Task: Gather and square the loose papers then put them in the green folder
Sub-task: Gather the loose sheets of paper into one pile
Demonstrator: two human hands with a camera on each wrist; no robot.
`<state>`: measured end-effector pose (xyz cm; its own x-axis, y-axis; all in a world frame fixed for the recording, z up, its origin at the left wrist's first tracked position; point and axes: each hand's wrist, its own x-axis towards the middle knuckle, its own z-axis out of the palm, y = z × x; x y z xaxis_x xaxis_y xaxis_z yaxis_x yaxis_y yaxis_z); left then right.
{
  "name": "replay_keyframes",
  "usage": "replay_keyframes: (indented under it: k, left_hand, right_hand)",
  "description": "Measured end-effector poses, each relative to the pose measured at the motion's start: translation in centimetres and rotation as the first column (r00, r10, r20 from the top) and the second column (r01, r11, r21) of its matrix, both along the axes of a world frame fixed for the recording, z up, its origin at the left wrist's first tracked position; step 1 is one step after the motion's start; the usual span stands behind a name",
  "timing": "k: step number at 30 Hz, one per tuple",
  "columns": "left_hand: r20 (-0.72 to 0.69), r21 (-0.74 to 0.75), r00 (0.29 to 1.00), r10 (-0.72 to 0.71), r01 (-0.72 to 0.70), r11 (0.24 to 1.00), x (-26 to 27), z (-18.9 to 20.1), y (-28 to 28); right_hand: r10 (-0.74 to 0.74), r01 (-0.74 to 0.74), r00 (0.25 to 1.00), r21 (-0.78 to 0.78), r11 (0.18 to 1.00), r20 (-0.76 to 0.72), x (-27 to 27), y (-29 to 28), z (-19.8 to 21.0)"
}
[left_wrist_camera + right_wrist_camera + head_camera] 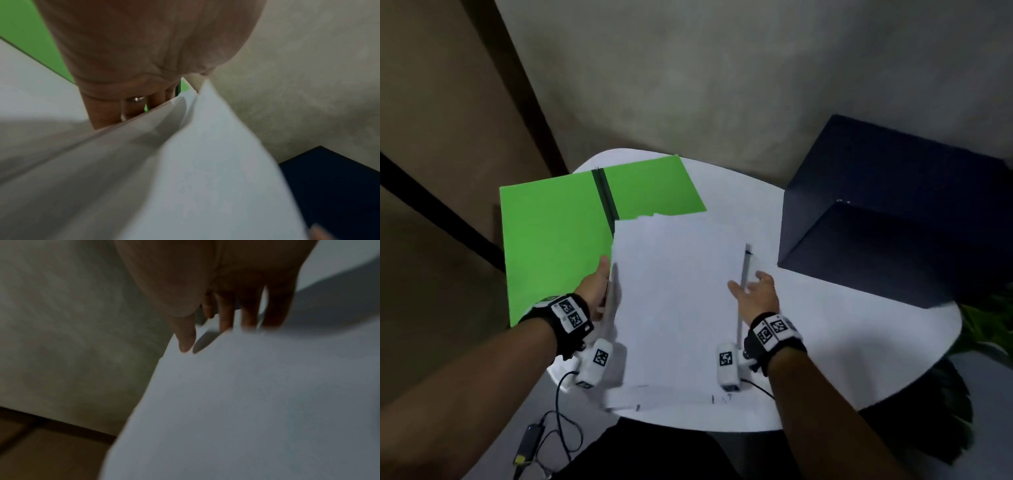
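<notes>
A stack of white papers [674, 308] stands tilted on its lower edge on the round white table [842, 359], held between both hands. My left hand [601, 287] grips the stack's left edge, thumb pointing up along it and fingers [102, 113] behind the sheets. My right hand [753, 291] pinches the right edge, thumb [186, 337] on the front and fingers [226, 316] behind. The sheets' top edges are slightly uneven. The green folder [551, 233] lies open and flat at the back left, partly overhanging the table, its right half partly hidden by the papers.
A dark blue box [893, 212] stands on the table's right side, close to my right hand. A black cable with an adapter [530, 435] hangs below the table's front left. Green leaves [989, 325] show past the right rim.
</notes>
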<state>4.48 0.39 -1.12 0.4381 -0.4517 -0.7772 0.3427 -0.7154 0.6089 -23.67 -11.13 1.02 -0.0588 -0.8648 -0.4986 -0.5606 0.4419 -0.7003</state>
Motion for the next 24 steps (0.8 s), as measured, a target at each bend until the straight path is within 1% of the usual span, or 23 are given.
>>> replay_keyframes:
  k: [1, 2, 3, 4, 5, 6, 7, 10, 13, 15, 17, 18, 19, 20, 22, 24]
  left_hand:
    - [0.021, 0.010, 0.998, -0.067, 0.067, 0.998, -0.6, 0.5, 0.0]
    - [0.077, 0.007, 0.985, -0.156, 0.156, 0.988, -0.7, 0.2, 0.1]
    - [0.166, 0.028, 0.953, -0.253, 0.251, 0.967, -1.0, 0.3, 0.2]
    - [0.273, 0.068, 0.907, -0.319, 0.313, 0.947, -1.3, 0.0, 0.2]
    - [0.338, 0.143, 0.860, -0.381, 0.354, 0.924, -1.5, -0.1, 0.2]
    - [0.398, 0.192, 0.821, -0.409, 0.361, 0.912, -1.7, -0.5, 0.2]
    - [0.422, 0.225, 0.807, -0.414, 0.349, 0.910, -2.0, -0.3, 0.3]
    - [0.462, 0.235, 0.792, -0.400, 0.326, 0.916, -2.3, -0.4, 0.3]
    - [0.480, 0.225, 0.784, -0.393, 0.323, 0.919, -2.3, -0.5, 0.3]
    - [0.468, 0.219, 0.797, -0.383, 0.316, 0.923, -2.3, -0.5, 0.4]
    - [0.460, 0.211, 0.804, -0.376, 0.313, 0.926, -2.3, -0.3, 0.4]
    - [0.465, 0.208, 0.800, -0.378, 0.316, 0.926, -2.3, -0.3, 0.4]
    - [0.465, 0.210, 0.798, -0.384, 0.321, 0.923, -2.3, -0.2, 0.5]
    - [0.461, 0.208, 0.800, -0.385, 0.325, 0.923, -2.3, -0.2, 0.5]
    - [0.449, 0.205, 0.805, -0.389, 0.331, 0.921, -2.1, -0.3, 0.5]
    - [0.424, 0.197, 0.821, -0.383, 0.329, 0.923, -1.8, -0.6, 0.6]
  right_hand:
    - [0.028, -0.011, 0.967, 0.068, 0.998, -0.254, -0.9, 0.3, -1.5]
    - [0.071, -0.015, 0.890, 0.126, 0.992, -0.451, -1.9, 0.7, -2.5]
    - [0.097, -0.012, 0.834, 0.157, 0.988, -0.543, -2.6, 1.1, -3.5]
    - [0.099, -0.006, 0.821, 0.165, 0.986, -0.562, -2.9, 1.3, -4.0]
    - [0.092, -0.002, 0.833, 0.163, 0.987, -0.546, -2.9, 1.3, -4.6]
    - [0.083, 0.004, 0.847, 0.162, 0.987, -0.526, -2.7, 1.3, -4.7]
    - [0.068, 0.014, 0.865, 0.159, 0.987, -0.497, -2.5, 1.0, -4.9]
    - [0.024, 0.063, 0.911, 0.197, 0.978, -0.412, -2.0, 0.5, -4.5]
    - [0.039, 0.049, 0.922, 0.216, 0.975, -0.385, -1.6, 0.5, -4.2]
    - [0.081, 0.017, 0.903, 0.224, 0.974, -0.422, -1.1, 0.5, -4.2]
    - [0.172, -0.031, 0.837, 0.270, 0.963, -0.519, -0.6, 0.8, -4.0]
    - [0.188, -0.031, 0.806, 0.278, 0.960, -0.561, -0.5, 1.0, -4.0]
    - [0.184, -0.028, 0.797, 0.270, 0.962, -0.575, -0.5, 1.1, -4.1]
    - [0.153, -0.010, 0.820, 0.254, 0.967, -0.551, -0.4, 1.1, -4.3]
    - [0.009, 0.084, 0.906, 0.201, 0.976, -0.423, -0.5, 0.8, -4.7]
    - [-0.096, 0.158, 0.935, 0.158, 0.975, -0.342, -0.7, 0.6, -3.6]
